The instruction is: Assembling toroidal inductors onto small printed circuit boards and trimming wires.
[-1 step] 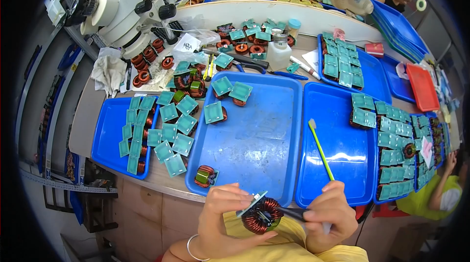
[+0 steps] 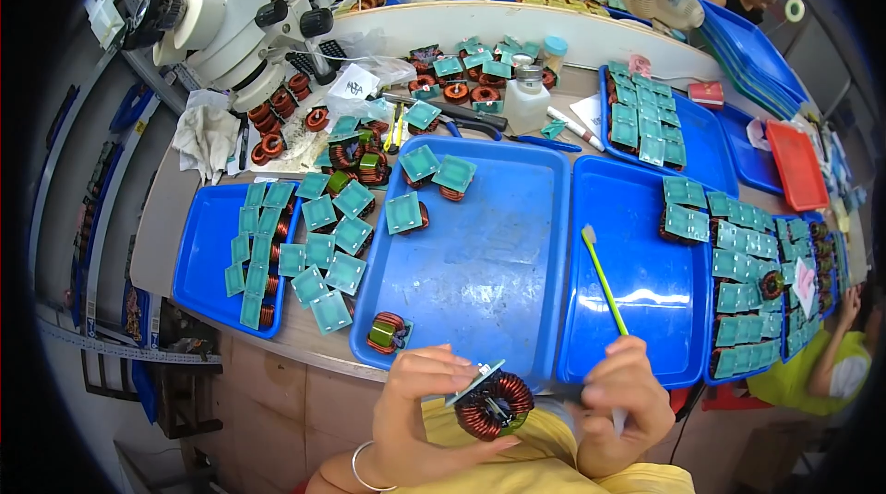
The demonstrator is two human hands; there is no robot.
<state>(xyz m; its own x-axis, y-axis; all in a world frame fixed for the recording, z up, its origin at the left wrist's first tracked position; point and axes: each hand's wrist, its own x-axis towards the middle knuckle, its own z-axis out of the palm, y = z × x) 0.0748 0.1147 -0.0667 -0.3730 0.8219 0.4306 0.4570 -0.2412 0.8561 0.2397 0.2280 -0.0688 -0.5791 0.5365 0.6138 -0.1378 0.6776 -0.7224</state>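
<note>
- Coil of copper-red wire on a round core [image 2: 480,417], square green circuit board [image 2: 477,382] on its upper-left side: held up in front of the yellow garment [image 2: 637,477], just off the near edge of the light-blue plastic tray [image 2: 489,273].
- Left hand [image 2: 413,420]: pinching that unit, fingers at the board, thumb under the coil. Open side of the ring faces up.
- Right hand [image 2: 628,406]: fingers curled round a slim lime-green stick with a pale tip [image 2: 606,282], tip pointing away from the coil. Dark blurred shape by the fingertips; can't tell what it is.
- Right hand sits beside the coil, apart from it.
- Step in hand, my read: hand work on this one unit, left as the fixture, right as the tool side.
- Next move calls for: firm left pinch, no twist on the board, right fingertips lined up with the ring opening, clear of the windings.
</note>
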